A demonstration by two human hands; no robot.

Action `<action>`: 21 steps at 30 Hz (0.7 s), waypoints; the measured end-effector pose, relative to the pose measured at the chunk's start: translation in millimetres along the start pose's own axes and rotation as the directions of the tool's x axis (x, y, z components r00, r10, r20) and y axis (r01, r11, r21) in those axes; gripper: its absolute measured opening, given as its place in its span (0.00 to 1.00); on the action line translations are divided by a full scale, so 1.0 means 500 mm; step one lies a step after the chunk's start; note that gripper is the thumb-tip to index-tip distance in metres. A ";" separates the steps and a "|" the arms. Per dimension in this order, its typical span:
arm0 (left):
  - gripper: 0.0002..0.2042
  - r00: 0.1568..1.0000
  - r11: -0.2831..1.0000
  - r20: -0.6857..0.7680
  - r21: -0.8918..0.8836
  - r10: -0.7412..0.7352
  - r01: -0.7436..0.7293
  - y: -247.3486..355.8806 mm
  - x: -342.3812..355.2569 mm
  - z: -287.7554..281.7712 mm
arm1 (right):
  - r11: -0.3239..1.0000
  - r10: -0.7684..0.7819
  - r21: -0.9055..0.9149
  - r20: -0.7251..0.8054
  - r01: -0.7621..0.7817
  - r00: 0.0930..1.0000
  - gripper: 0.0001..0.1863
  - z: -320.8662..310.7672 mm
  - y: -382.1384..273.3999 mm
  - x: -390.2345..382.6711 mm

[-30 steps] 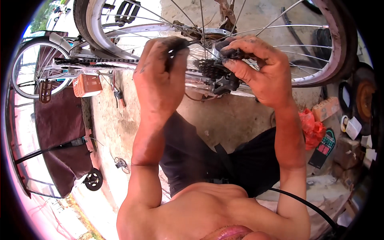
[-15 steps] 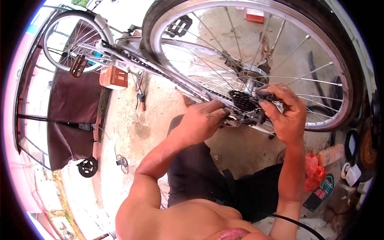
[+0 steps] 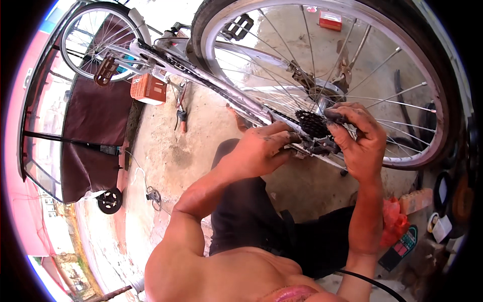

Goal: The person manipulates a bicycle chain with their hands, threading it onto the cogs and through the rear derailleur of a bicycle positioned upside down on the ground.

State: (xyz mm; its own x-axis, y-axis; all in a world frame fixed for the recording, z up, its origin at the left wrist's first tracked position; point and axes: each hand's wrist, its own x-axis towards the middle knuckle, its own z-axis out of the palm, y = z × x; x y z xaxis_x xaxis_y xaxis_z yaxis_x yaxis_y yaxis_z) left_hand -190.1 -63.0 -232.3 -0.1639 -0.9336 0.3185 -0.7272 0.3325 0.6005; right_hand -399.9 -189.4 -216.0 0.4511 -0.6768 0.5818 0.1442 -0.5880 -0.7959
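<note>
A bicycle lies in front of me, its silver-rimmed rear wheel [image 3: 347, 6] at the upper right. On the wheel's hub is a black sprocket cassette [image 3: 312, 124], with a chain [image 3: 201, 80] running from it along the frame [image 3: 221, 89]. My left hand [image 3: 266, 149] is closed beside the chain and derailleur, left of the cassette; its fingers hide what they grip. My right hand [image 3: 360, 138] pinches thumb and fingers together at the cassette's right side, by the hub axle. What lies between those fingertips is hidden. Both hands have dark grease on them.
A second wheel [image 3: 75, 53] and a pedal [image 3: 104, 71] are at the far left, near an orange-brown crate [image 3: 149, 89]. A dark red covered cart [image 3: 93, 116] stands behind. On the right lie a red plastic bag [image 3: 394, 221], a brick [image 3: 416, 201] and a dark card-like package [image 3: 399, 248].
The bicycle frame and wheel have shifted slightly to the right in view. My left hand has moved a little to the right with them, while my right hand stays nearly in place at the cassette.
</note>
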 end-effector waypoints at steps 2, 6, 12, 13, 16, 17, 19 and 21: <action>0.15 0.990 0.988 -0.011 -0.070 -0.142 0.141 0.028 0.008 -0.014 | 1.000 -0.001 -0.020 -0.014 0.000 1.000 0.12 -0.002 0.006 -0.002; 0.16 0.966 0.978 -0.232 -0.197 -0.113 0.067 0.041 0.045 -0.014 | 0.996 -0.078 -0.050 0.041 0.080 0.996 0.14 0.001 0.005 0.003; 0.15 0.980 0.950 -0.171 -0.309 -0.099 0.042 0.056 0.114 0.009 | 0.979 -0.122 -0.159 0.045 0.127 0.992 0.15 -0.025 -0.011 0.001; 0.15 0.988 0.948 -0.138 -0.317 -0.066 0.019 0.056 0.118 0.010 | 0.979 -0.120 -0.159 0.053 0.127 0.991 0.15 -0.027 -0.012 -0.001; 0.13 0.980 0.949 -0.198 -0.312 -0.021 -0.042 0.038 0.125 0.021 | 0.970 -0.144 -0.186 0.084 0.158 0.986 0.16 -0.032 -0.010 -0.001; 0.12 0.979 0.954 -0.203 -0.298 -0.028 -0.035 0.042 0.128 0.022 | 0.970 -0.141 -0.189 0.082 0.154 0.987 0.16 -0.034 -0.008 -0.003; 0.11 0.972 0.955 -0.235 -0.289 0.004 -0.074 0.029 0.133 0.029 | 0.973 -0.143 -0.169 0.086 0.156 0.986 0.18 -0.037 -0.004 -0.006; 0.10 0.963 0.955 -0.268 -0.276 0.035 -0.112 0.017 0.130 0.040 | 0.991 -0.063 -0.115 0.049 0.068 0.997 0.18 -0.045 -0.014 -0.009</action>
State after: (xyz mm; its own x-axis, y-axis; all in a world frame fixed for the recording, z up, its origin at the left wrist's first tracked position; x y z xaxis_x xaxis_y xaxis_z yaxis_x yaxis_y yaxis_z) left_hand -220.2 -123.5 -221.2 -0.0046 -0.8514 0.5245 -0.4918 0.4586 0.7402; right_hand -422.8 -192.3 -209.0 0.4834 -0.6163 0.6217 0.0719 -0.6799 -0.7298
